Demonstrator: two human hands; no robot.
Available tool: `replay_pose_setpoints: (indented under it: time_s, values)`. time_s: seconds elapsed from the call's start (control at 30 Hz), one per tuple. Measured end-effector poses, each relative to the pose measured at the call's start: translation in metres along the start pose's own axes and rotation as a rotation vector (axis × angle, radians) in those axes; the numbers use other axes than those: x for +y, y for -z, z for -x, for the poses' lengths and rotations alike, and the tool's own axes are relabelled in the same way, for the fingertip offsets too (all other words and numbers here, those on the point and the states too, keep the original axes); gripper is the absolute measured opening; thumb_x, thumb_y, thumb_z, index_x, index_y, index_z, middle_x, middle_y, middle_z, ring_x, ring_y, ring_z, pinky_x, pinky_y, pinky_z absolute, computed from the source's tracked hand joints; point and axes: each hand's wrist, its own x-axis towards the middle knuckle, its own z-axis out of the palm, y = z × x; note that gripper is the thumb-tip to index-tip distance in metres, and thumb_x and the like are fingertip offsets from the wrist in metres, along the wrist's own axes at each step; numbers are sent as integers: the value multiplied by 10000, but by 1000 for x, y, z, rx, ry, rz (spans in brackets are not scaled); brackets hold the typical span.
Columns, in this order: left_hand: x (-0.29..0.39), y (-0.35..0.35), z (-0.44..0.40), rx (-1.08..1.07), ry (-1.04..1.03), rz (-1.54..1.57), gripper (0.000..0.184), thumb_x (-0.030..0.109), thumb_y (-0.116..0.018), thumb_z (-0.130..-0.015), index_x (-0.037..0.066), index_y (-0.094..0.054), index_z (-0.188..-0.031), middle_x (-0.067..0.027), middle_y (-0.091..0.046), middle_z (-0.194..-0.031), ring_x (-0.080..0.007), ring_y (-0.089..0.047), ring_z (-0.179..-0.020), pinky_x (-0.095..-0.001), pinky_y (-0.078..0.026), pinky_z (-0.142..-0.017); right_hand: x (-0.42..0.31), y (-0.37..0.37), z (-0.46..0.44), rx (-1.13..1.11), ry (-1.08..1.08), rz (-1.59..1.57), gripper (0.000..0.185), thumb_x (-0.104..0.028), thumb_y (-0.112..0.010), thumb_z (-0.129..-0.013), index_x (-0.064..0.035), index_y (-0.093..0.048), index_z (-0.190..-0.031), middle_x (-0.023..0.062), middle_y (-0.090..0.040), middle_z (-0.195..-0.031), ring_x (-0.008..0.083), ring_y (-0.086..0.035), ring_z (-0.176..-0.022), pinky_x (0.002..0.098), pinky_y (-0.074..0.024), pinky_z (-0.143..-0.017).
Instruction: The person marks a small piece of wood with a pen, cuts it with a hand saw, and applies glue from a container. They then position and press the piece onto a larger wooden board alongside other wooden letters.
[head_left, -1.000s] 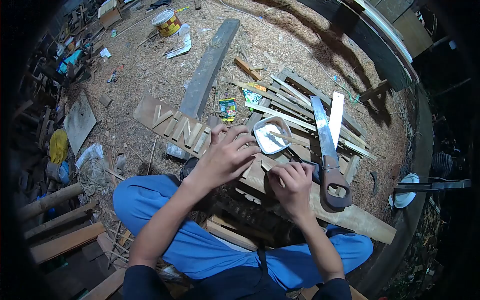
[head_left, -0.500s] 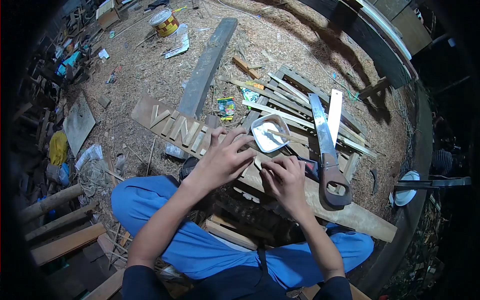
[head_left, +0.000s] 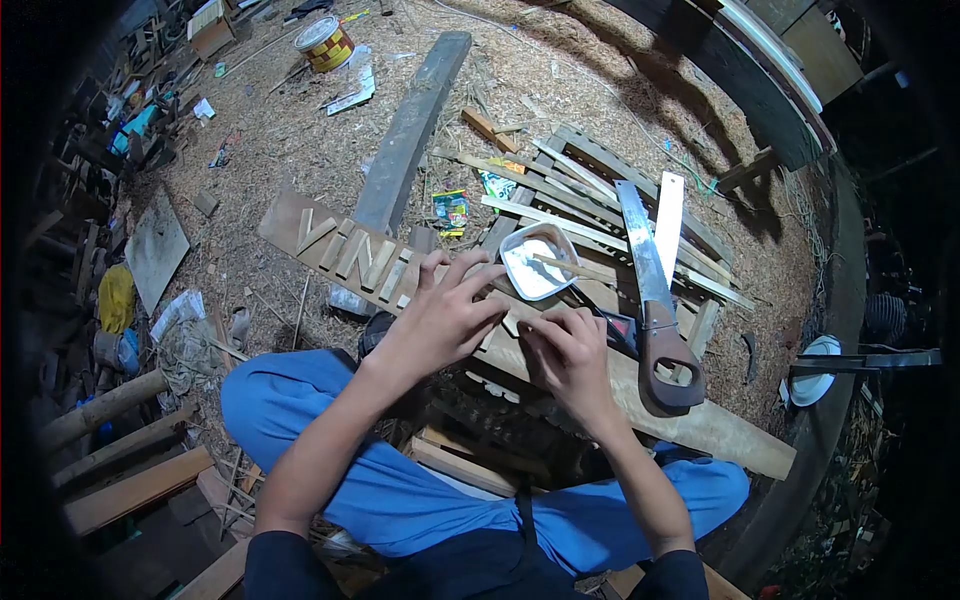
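Note:
A long wooden board [head_left: 640, 385] lies across in front of my lap, with short wooden strips [head_left: 379, 264] set on its left part in letter-like shapes. My left hand [head_left: 446, 312] rests palm down over the board's middle, its bent fingers spread apart and no object visible in them. A small pale strip [head_left: 510, 325] shows between my two hands, close to the fingertips of both. My right hand [head_left: 570, 352] is just to its right, fingers drawn together in a pinch; whatever is in them is hidden.
Beyond the board stands a white plastic tub [head_left: 540, 262] of white powder with a stick in it. A handsaw [head_left: 655, 300] lies across the board's right part. Wooden slats [head_left: 590, 215], a thick beam [head_left: 415, 130] and a paint bucket [head_left: 325, 45] are farther off.
The view has shifted very slightly. Both hands keep nearly the same position over the board, and the strips and tools stay where they were.

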Motion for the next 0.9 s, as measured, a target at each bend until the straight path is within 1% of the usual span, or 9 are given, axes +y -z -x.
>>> replay_pose_setpoints:
  time_s: [0.1,0.23,0.3,0.37,0.63,0.73,0.9]
  values:
    - [1,1,0,4,-4,1,184,230,-770,-924,190,-738,-1101,-45,-625,-1408,-274,-498,-1397,-510,-252,-1128,0,10,2,-18,22,7,242,-151,-817,-878,-85,-777,-1107,73,-702,-1046,271,-622,-986,406,-437,-885]
    - [3,2,-1,14,-1,27,159,237,-774,-921,185,-746,-1068,-47,-628,-1407,-272,-502,-1392,-511,-249,-1130,0,12,2,-24,33,8,248,-159,-822,-874,-89,-776,-1107,73,-694,-1046,273,-621,-985,402,-439,-888]
    - [3,0,-1,16,-4,16,154,236,-774,-920,182,-749,-1062,-47,-630,-1408,-271,-502,-1392,-511,-247,-1131,-2,9,1,-20,1,1,225,-168,-827,-870,-112,-771,-1081,55,-677,-1017,254,-624,-995,418,-423,-905]
    - [3,-1,-2,18,-8,6,149,235,-774,-920,179,-753,-1056,-47,-631,-1410,-271,-502,-1393,-510,-246,-1133,-3,6,0,-12,1,13,221,-172,-832,-867,-113,-774,-1072,53,-675,-1010,251,-624,-986,416,-422,-900]
    - [2,2,-4,-11,15,18,202,223,-770,-919,178,-764,-1115,-48,-618,-1461,-274,-492,-1408,-510,-238,-1147,-3,2,-2,21,-16,10,180,-153,-829,-865,-114,-783,-1034,53,-677,-990,247,-619,-970,411,-420,-886]
    - [1,1,-3,31,38,21,227,214,-763,-925,176,-763,-1149,-52,-617,-1463,-280,-489,-1413,-512,-241,-1148,-2,2,-1,12,-21,9,175,-143,-825,-863,-109,-780,-1029,53,-679,-993,246,-619,-970,412,-421,-886]
    - [1,4,-2,15,29,2,233,207,-753,-933,171,-758,-1164,-58,-617,-1463,-283,-482,-1419,-514,-245,-1145,-1,4,-1,0,-13,5,171,-148,-828,-856,-102,-773,-1011,53,-679,-993,246,-615,-969,410,-420,-883]
